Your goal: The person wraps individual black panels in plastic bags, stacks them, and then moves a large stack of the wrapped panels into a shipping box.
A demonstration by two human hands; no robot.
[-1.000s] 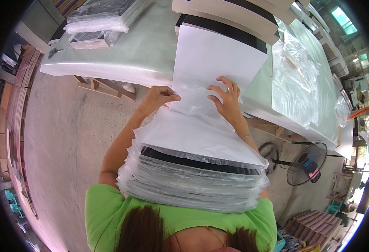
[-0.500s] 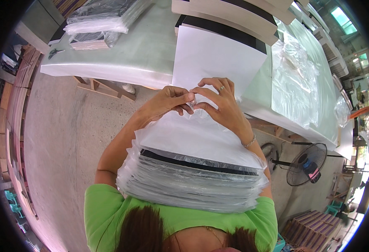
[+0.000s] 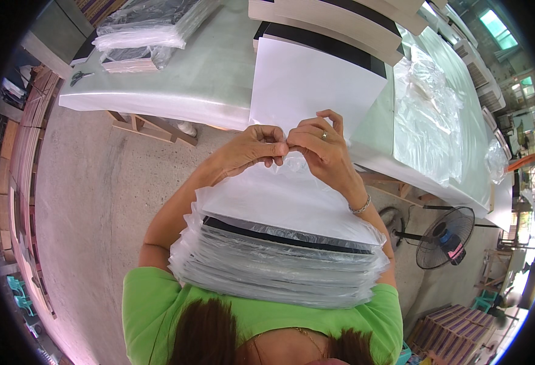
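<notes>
Right hand (image 3: 323, 147) has closed beside left hand (image 3: 250, 149), each grip pinching film edge (image 3: 291, 162); concrete floor (image 3: 112, 182) leftward

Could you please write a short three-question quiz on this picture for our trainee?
1. On which hand does a ring show: A) left, B) right?
2. True or false: the scissors lie on the table.
3. Fill the gap: the plastic-wrapped stack lies in front of the person's ___ shirt.

Key:
1. B, the right hand.
2. True.
3. Green.
</notes>
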